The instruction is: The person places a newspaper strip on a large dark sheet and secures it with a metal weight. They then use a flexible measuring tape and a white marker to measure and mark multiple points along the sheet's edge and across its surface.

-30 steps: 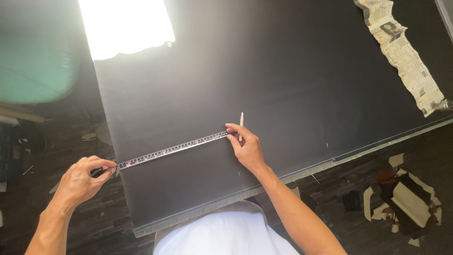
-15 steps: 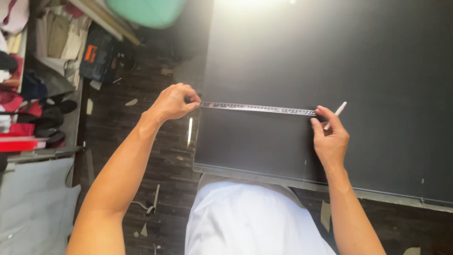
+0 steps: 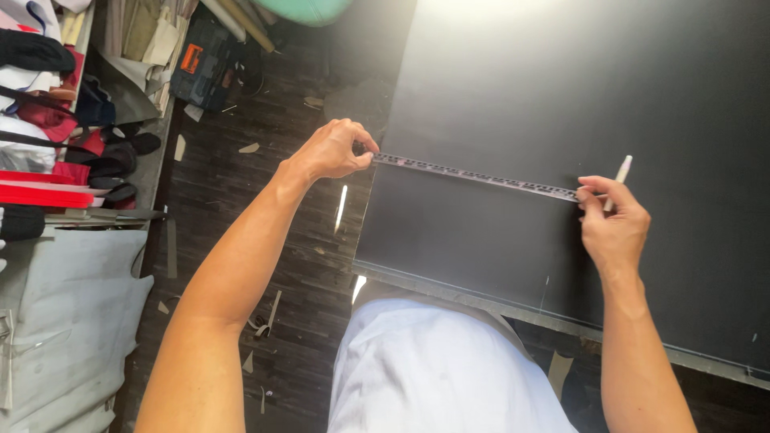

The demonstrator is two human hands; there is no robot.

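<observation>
The big black sheet (image 3: 577,104) fills most of what I see, lying flat on the table with its left edge running down past my left hand and its near edge across in front of my white shirt (image 3: 449,369). Off to the left is the dark wooden floor (image 3: 241,240), littered with scraps, and a heap of grey cloth (image 3: 64,313) with red and black things stacked above it.

Across the sheet I hold the measuring tape (image 3: 477,175) stretched tight. A second ago it sat further in from that left edge; now its end lies right at the edge, so the reading starts from the sheet's border.

My left hand (image 3: 333,148) pinches the tape's end between thumb and fingertips, closed on it at the edge of the sheet. My right hand (image 3: 613,220) presses the other end of the stretch down onto the sheet with thumb and forefinger, and the same hand grips a white marking pencil (image 3: 618,178), its tip pointing away from me, just beside the tape
</observation>
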